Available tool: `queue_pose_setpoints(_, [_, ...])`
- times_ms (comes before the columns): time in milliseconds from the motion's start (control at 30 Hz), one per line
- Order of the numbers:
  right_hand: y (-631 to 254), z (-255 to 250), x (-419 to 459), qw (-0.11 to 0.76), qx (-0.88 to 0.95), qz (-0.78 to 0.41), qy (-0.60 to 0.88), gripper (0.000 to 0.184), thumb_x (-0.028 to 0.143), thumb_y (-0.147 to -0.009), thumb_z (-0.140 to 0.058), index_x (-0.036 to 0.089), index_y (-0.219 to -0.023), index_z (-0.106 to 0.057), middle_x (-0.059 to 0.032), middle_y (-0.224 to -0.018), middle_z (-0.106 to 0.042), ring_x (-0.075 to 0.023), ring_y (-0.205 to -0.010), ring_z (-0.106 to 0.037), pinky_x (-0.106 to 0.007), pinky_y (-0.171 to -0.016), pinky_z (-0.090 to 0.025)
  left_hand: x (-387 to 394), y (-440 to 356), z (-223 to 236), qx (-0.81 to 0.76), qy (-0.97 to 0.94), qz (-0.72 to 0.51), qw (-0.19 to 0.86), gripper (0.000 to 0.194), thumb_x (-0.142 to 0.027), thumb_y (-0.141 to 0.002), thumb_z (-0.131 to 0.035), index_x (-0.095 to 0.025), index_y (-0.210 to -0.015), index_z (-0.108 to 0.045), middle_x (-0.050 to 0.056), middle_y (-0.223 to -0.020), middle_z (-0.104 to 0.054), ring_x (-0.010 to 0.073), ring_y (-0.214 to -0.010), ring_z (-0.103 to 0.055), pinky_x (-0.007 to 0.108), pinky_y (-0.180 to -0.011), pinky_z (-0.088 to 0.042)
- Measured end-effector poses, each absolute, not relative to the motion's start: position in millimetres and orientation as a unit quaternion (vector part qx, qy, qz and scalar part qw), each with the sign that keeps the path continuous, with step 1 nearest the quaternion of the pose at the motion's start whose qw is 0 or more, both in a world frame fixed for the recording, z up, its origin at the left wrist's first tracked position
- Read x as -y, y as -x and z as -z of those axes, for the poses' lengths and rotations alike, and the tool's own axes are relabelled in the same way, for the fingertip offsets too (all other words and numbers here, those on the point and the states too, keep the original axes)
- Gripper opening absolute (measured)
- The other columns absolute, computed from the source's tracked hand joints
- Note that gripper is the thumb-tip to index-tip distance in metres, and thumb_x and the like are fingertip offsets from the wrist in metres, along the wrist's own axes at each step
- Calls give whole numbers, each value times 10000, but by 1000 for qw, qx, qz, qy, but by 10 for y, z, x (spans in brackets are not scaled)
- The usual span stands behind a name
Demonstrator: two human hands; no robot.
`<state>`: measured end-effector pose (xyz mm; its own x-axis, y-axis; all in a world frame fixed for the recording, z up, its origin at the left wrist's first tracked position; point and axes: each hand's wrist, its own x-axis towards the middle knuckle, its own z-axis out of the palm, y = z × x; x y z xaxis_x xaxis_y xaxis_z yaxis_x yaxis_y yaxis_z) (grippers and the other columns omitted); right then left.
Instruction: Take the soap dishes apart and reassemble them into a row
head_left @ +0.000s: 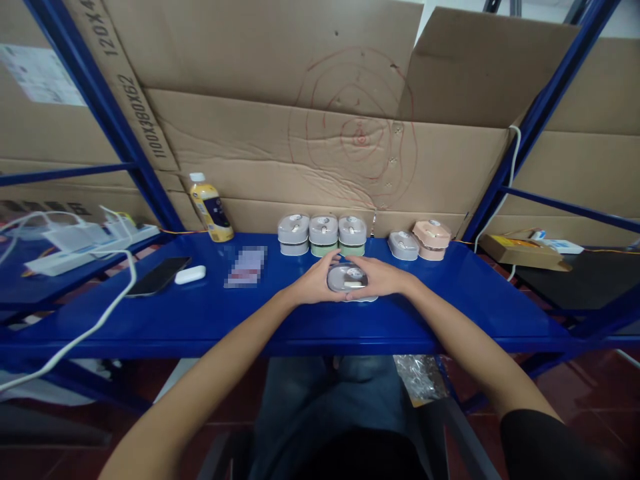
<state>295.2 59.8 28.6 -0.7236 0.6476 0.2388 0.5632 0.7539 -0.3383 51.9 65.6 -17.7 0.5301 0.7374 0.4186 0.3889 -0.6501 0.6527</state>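
Between my two hands, near the table's front edge, is a small oval lidded box (347,277) with a shiny grey see-through top. My left hand (315,280) closes round its left side, and my right hand (383,277) grips it from the right. Fingers of both hands hide much of its sides, and a pale edge shows below it. Just behind, similar boxes stand in stacks of two: a grey stack (293,235), a grey-and-green stack (324,235) and another like it (353,233). Further right are a single grey box (403,245) and a pink stack (432,239).
On the blue table (210,320) at left lie a phone (159,276), a white earbud case (190,275) and a blurred-out flat item (247,267). A yellow bottle (212,208) stands behind. A white cable (95,327) crosses the left side; cardboard (240,153) walls the back.
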Motion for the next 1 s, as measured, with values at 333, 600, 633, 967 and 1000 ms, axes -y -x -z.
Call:
queue_pose_setpoints(333, [-3237,-446,-670,295,868,-88,391,787,616,-827,-756,202,-1466,-555,-152,-1428,-652,-345,-1258,-654,-508,-1079,-512,-587,-486,75,-333,-873,-302,190,1008,-409,-703,-863,-218,-1571,-386,169,-1435,-581,380,-1324,-587,568,-1154,-446])
queue_pose_setpoints(600, [-3477,-385,-849,346,807,-68,475,705,625,-900,-648,184,-1438,-533,-128,-1263,-730,-299,-1046,-706,-439,-923,-555,-578,-465,44,-327,-881,-298,166,365,-500,-942,-626,-227,-1118,-793,135,-1440,-577,349,-1334,-593,511,-1168,-455])
queue_pose_setpoints(633, [-3478,-377,-859,347,806,-68,475,699,626,-901,-644,183,-1431,-536,-125,-1245,-735,-296,-1030,-706,-432,-911,-555,-587,-461,44,-330,-877,-308,166,391,-516,-965,-588,-223,-1126,-790,136,-1437,-579,347,-1335,-591,509,-1167,-458])
queue_pose_setpoints(967, [-3484,-398,-863,381,782,-79,487,625,637,-977,-495,189,-1411,-528,-109,-1103,-761,-284,-941,-711,-418,-859,-558,-703,-379,9,-446,-763,-456,103,503,-491,-1042,-384,-150,-1214,-711,157,-1373,-599,320,-1279,-596,510,-1141,-473])
queue_pose_setpoints(1000, [-3482,-396,-864,379,781,-83,490,626,641,-983,-480,190,-1415,-524,-106,-1077,-763,-282,-925,-713,-416,-849,-560,-678,-376,-3,-432,-782,-438,101,480,-493,-1036,-407,-162,-1193,-716,152,-1376,-596,323,-1293,-588,513,-1148,-468])
